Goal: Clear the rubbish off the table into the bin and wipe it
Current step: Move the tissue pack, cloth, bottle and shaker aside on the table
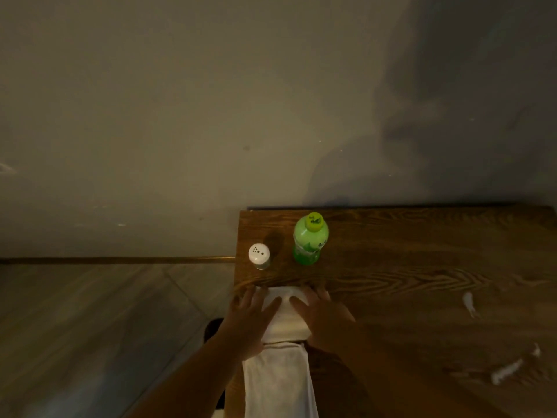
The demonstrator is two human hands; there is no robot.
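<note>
1. The left hand (248,319) is laid flat on the white cloth (283,324), fingers (245,297) spread and extended — nothing is gripped.
2. The right hand (324,318) is pressed flat on the same cloth, fingers splayed, with nothing grasped.
3. The cloth is seen between and under both palms, near the left edge of the wooden table (422,267); a long strip of it trails back toward the person.
4. Beyond the fingertips a white shaker (259,255) and a green bottle (310,239) are stood upright, apart.
5. Well to the right of the right fingers, torn white paper scraps (506,371) are scattered — one smaller piece (468,303) lies farther forward.
</note>
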